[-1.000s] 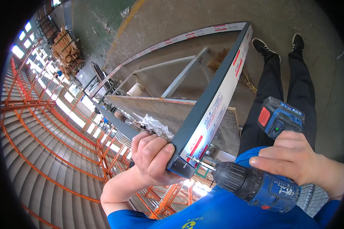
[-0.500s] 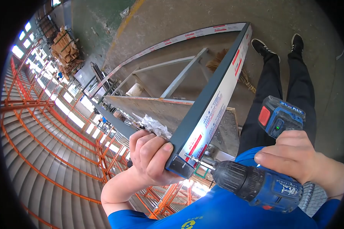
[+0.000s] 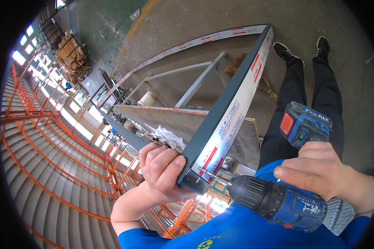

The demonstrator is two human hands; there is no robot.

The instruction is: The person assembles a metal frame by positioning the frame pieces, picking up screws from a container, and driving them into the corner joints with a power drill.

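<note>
My left hand (image 3: 162, 170) is wrapped round the near end of a dark grey metal frame (image 3: 220, 112), whose side carries white and red printed film. In my right hand (image 3: 316, 170) is a blue and black cordless drill (image 3: 278, 201), its battery pointing up the view. The drill's bit (image 3: 214, 176) reaches the film-covered side close to the frame's end corner. Whether the tip has entered the metal cannot be made out.
A work table (image 3: 166, 120) with crumpled clear plastic (image 3: 168, 137) on it stands beneath the frame. A straw broom (image 3: 268, 87) lies beyond. My legs and shoes are at the right. Stacked boards (image 3: 70, 54) stand far off at the upper left.
The frame's near end, my left hand and the drill bit have shifted slightly to the left. Both hands keep their hold.
</note>
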